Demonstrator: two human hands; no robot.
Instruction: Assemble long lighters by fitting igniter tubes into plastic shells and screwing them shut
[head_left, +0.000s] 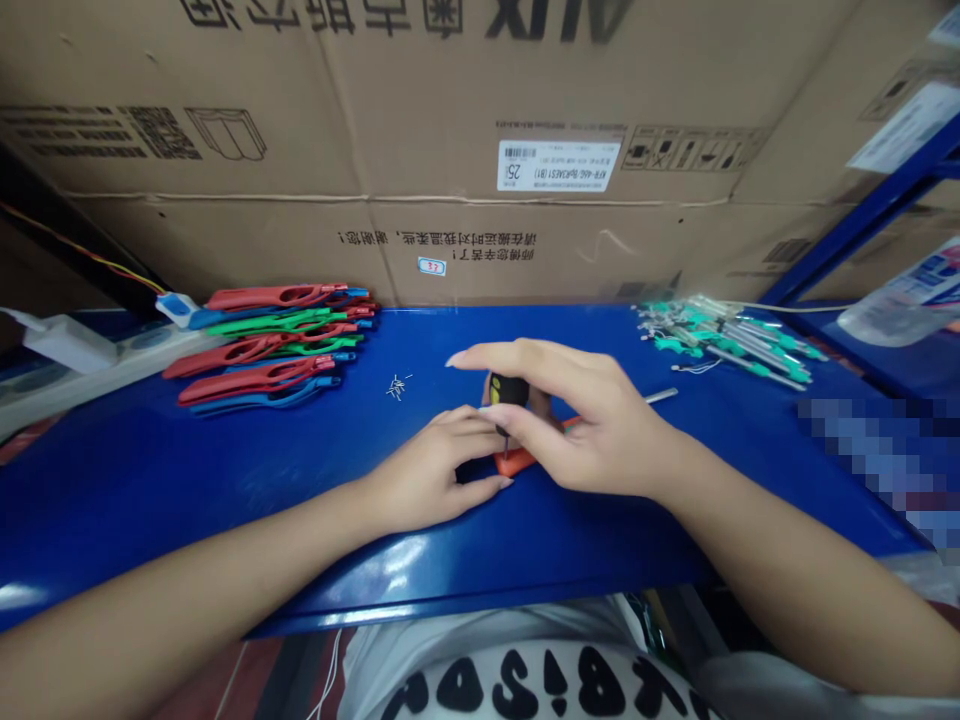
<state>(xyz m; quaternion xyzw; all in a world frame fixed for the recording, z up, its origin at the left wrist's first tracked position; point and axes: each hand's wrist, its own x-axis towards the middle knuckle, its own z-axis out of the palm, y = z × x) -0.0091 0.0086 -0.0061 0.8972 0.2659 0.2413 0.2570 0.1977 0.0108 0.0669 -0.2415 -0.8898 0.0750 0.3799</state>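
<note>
Soft indoor light, white glare on the blue table (420, 555) — near its front edge, blocky pixelation at right

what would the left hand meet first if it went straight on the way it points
Probably the narrow orange plastic-looking piece right before the left hand, though depth and contact there are unclear.

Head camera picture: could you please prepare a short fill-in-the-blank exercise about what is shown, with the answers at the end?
1. The bare right hand holds a black-handled screwdriver whose thin metal shaft points ____.
2. The bare left hand is close to a smooth plastic piece coloured ____.
3. The small silvery screw-like pieces lie loose on the glossy ____ tabletop.
4. In the picture, the long red, green and blue plastic casings are piled on the ____ side.

Missing words: down; orange; blue; left.
</note>
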